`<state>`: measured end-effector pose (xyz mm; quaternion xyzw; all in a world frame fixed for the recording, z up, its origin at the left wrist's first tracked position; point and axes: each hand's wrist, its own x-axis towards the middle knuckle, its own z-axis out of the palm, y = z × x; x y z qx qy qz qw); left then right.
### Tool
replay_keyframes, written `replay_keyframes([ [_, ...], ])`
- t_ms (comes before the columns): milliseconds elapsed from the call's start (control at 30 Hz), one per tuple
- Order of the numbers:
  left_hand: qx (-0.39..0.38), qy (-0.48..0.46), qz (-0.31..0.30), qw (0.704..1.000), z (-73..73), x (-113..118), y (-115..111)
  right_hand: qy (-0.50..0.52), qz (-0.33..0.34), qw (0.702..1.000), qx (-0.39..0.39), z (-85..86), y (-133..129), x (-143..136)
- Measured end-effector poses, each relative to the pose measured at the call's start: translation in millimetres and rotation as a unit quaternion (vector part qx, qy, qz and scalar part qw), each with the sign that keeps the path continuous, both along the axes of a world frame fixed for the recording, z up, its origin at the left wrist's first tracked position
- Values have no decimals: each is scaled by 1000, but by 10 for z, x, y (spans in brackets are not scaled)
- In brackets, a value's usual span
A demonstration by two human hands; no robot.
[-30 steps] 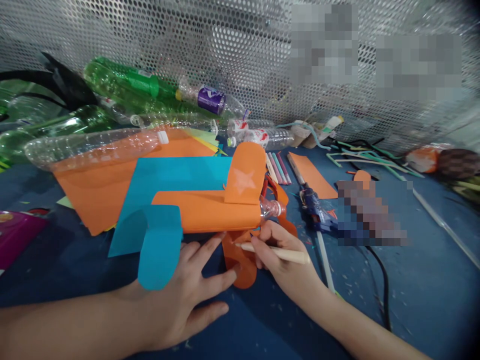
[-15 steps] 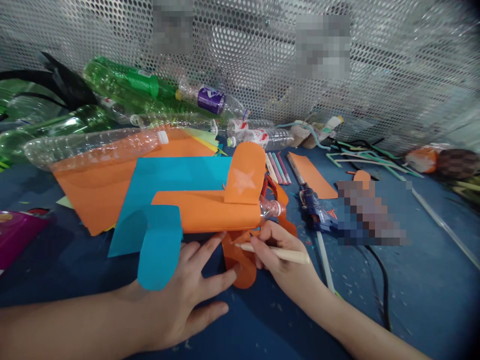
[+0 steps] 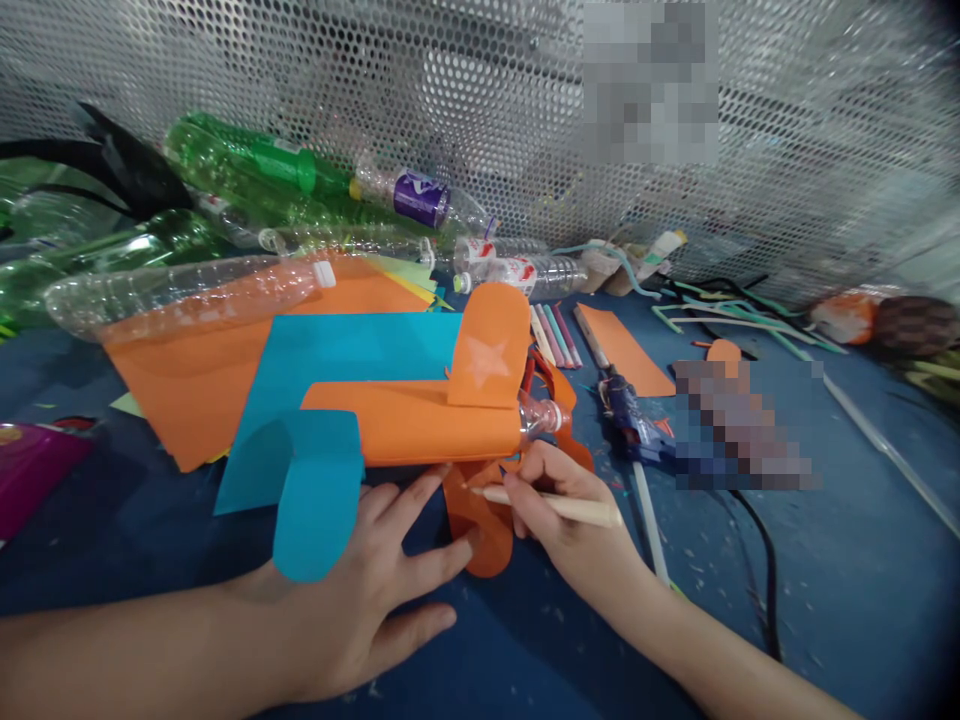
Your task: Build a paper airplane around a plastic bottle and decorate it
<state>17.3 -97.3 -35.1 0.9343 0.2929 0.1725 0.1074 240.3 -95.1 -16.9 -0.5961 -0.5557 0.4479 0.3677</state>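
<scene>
A plastic bottle wrapped in orange paper [image 3: 427, 425] lies on its side, its clear neck [image 3: 541, 415] to the right. From its far side sticks an orange paper wing [image 3: 491, 345] with a pale star; a blue paper flap [image 3: 319, 500] hangs at its left end. My left hand [image 3: 397, 565] is spread flat beside the bottle, partly under the blue flap, fingertips touching the near orange wing [image 3: 480, 525]. Between thumb and fingers of my right hand [image 3: 559, 500] is a pale marker [image 3: 577, 508], its tip on that wing.
Blue [image 3: 367, 345] and orange sheets [image 3: 172, 400] lie behind. Several bottles [image 3: 187, 295] line the perforated metal wall [image 3: 517, 130]. A blue glue gun [image 3: 630, 420], markers [image 3: 555, 335], an orange paper piece [image 3: 626, 350] and straws [image 3: 750, 320] are to the right; a purple packet [image 3: 37, 470] is at left.
Almost nothing differs. The marker tip has shifted very slightly on the near orange wing, where a small faint mark shows; my left hand stays put.
</scene>
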Motion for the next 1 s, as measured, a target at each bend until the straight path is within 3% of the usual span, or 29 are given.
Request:
replay_keyframes([
  [700, -5, -17, 16, 1000, -20, 21, -23, 7, 18, 1000, 16, -40, 5, 22],
  [1000, 11, 6, -4, 1000, -9, -17, 22, -6, 2, 1000, 12, -56, 7, 21],
])
